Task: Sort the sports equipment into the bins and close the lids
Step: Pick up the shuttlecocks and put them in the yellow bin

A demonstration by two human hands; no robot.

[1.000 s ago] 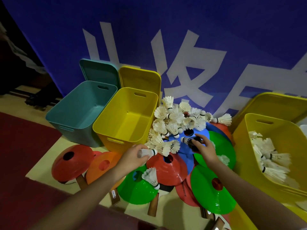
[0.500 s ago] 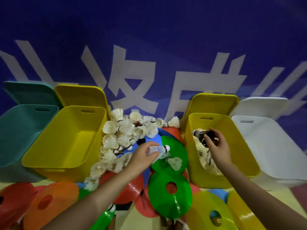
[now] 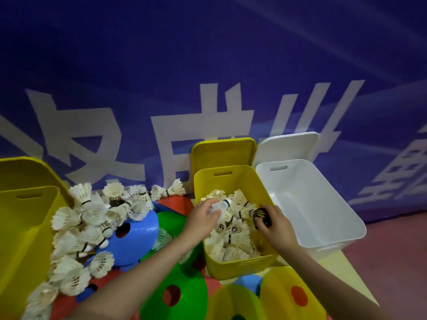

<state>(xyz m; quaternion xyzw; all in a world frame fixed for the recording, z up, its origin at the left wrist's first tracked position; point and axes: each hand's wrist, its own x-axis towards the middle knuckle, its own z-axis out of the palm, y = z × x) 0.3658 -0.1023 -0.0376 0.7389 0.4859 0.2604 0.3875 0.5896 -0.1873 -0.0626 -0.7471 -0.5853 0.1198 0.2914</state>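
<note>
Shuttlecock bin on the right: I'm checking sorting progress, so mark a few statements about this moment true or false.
1. The left hand holds a white shuttlecock over the yellow bin. True.
2. The right hand is empty. False: its fingers grip a dark shuttlecock.
3. The white bin is full of shuttlecocks. False: none show inside it.
4. The yellow bin's lid stands behind it, leaning on the wall. True.
5. A heap of shuttlecocks lies unsorted on the cones, left of that bin. True.
</note>
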